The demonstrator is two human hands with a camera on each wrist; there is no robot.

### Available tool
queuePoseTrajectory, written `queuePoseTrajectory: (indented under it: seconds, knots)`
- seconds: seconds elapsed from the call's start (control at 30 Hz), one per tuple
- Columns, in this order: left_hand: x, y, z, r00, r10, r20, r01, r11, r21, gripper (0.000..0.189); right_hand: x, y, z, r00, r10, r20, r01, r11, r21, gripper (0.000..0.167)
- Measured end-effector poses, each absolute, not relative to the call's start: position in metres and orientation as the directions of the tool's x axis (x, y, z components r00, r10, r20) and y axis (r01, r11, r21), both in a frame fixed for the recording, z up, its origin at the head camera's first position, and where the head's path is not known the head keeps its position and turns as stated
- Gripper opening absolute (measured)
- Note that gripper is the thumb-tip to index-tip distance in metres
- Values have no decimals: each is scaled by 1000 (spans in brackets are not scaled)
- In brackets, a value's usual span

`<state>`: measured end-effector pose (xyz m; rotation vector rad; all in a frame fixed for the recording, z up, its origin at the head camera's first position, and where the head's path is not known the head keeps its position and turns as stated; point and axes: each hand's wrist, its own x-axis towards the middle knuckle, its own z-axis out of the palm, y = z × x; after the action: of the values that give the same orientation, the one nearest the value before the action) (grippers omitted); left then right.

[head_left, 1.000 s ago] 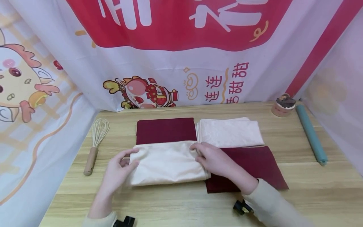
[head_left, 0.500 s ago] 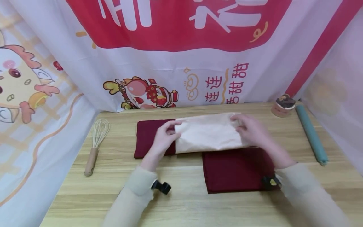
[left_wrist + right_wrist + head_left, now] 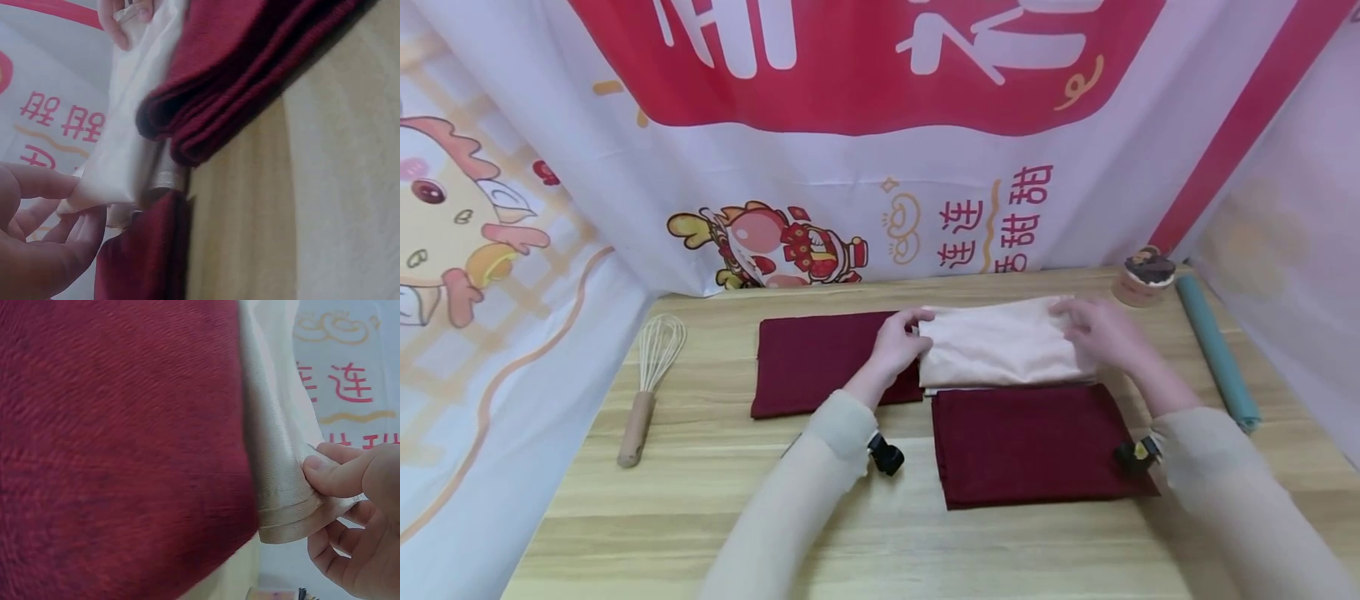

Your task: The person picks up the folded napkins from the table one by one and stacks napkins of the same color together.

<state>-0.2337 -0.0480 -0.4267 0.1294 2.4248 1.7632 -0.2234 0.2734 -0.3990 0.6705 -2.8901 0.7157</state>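
A folded cream cloth (image 3: 1000, 343) is stretched between both hands at the back right of the table. My left hand (image 3: 895, 343) pinches its left edge between thumb and fingers, as the left wrist view confirms. At the opposite edge, my right hand (image 3: 1101, 333) pinches a corner, its thumb on top in the right wrist view. Beneath it lies another pale folded cloth, mostly hidden, with a thin edge (image 3: 936, 391) showing. One dark red folded cloth (image 3: 1030, 450) lies in front; a second dark red cloth (image 3: 820, 358) lies to the left, partly behind my left hand.
A whisk (image 3: 643, 392) with a wooden handle lies at the left of the wooden table (image 3: 850, 533). At the back right stand a small pink cup (image 3: 1138, 287) with a dark top and a teal roll (image 3: 1217, 354). Printed fabric (image 3: 820, 158) hangs behind.
Both hands have carried the cream cloth from the front left to the back right, over the other pale cloth. The left red cloth is more exposed now.
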Motion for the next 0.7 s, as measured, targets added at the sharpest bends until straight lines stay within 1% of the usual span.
queuePoseTrajectory:
  seconds: [0.1,0.2,0.33,0.47,0.57,0.7]
  knots:
    - [-234,-46,-427,-986,154,-68,-9,357,934,42,-223,275,-404,-903,-390,182,-430,806,-407,33]
    - [-232,-49,-428,-987,156,-48,20,408,913,43,-221,275,-405,-909,-382,166,-416,823,-387,32]
    - [-227,-54,-427,-986,165,11,87,463,882,45,-215,277,-404,-913,-374,164,-408,834,-371,38]
    - [-213,-63,-424,-976,205,74,170,498,850,45,-202,282,-401,-914,-369,167,-405,841,-358,45]
    - [-198,-69,-423,-963,249,98,216,504,837,42,-187,285,-400,-932,-340,123,-361,857,-369,44]
    - [-179,-76,-426,-950,301,83,227,483,846,38,-167,292,-402,-953,-303,-3,-275,870,-409,45]
